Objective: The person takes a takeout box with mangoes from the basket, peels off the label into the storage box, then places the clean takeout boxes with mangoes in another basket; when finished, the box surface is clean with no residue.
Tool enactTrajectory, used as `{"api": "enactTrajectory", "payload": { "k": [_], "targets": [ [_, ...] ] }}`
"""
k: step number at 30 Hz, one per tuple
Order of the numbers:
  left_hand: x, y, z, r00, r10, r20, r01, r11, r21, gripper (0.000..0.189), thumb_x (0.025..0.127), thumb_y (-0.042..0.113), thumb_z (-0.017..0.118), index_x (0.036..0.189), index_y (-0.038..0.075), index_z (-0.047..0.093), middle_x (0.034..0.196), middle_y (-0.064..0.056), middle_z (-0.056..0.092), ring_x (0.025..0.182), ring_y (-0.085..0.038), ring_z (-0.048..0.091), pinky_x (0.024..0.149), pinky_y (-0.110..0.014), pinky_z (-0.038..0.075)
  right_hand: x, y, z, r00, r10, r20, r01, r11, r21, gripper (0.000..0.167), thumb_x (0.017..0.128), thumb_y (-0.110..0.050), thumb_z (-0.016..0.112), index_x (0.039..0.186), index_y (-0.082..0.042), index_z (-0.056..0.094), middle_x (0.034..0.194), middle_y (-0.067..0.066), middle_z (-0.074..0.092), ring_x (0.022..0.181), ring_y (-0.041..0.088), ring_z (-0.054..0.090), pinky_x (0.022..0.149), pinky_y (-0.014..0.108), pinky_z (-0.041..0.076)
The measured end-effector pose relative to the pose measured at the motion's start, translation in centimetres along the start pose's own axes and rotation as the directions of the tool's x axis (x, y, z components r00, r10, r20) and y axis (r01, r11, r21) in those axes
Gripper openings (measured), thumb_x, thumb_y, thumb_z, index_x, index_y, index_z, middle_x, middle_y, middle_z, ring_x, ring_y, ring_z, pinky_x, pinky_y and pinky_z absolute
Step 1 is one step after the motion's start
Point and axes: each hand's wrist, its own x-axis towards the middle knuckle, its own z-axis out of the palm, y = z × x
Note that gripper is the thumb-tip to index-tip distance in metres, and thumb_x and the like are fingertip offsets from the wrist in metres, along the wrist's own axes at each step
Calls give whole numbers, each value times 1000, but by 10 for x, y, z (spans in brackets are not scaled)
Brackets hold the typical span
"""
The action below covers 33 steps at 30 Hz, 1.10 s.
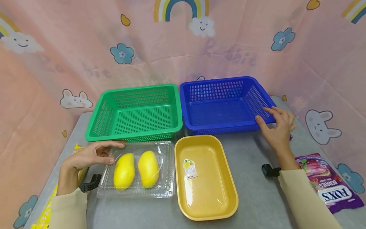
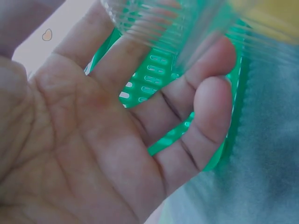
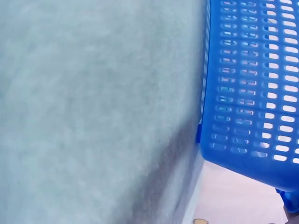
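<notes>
In the head view, my left hand [image 1: 90,156] is at the far left corner of a clear plastic clamshell box [image 1: 166,178]. Its thumb and index finger are spread apart over the box's edge. Two yellow mangoes [image 1: 124,171] [image 1: 148,169] show through the lid. The left wrist view has the palm [image 2: 88,126] with loosely bent fingers, some of them behind the blurred clear plastic [image 2: 154,23]. At the near right corner of a blue basket [image 1: 220,128], my right hand [image 1: 277,128] has its thumb and fingers apart by the rim; contact there is unclear.
Left of the blue basket stands a green basket [image 1: 134,135]. A yellow tray [image 1: 211,197] with a small printed label [image 1: 189,168] lies between the hands. A purple Fox's candy bag [image 1: 328,184] is at right, and a yellow packet [image 1: 44,216] lies partly behind my left arm.
</notes>
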Motion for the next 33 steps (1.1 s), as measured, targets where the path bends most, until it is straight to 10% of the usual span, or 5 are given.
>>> {"api": "enactTrajectory", "payload": {
  "k": [23, 33],
  "targets": [
    [4, -3, 3, 1000, 2, 22, -1, 1000, -24, 44, 96, -5, 61, 139, -2, 53, 142, 11, 53, 69, -23, 40, 62, -32, 47, -1, 12, 6, 997, 71, -26, -69, 994, 80, 44, 96, -22, 68, 136, -4, 63, 160, 15, 39, 147, 33, 22, 120, 59, 14],
    [3, -6, 3, 1000, -3, 25, 4, 999, -38, 46, 98, -3, 60, 143, -2, 51, 148, 18, 50, 122, 2, 51, 87, -24, 52, -3, 9, 5, 991, 137, 5, -136, 985, 101, 44, 100, -23, 61, 140, -3, 59, 164, 10, 33, 153, 30, 23, 123, 61, 22]
  ]
}}
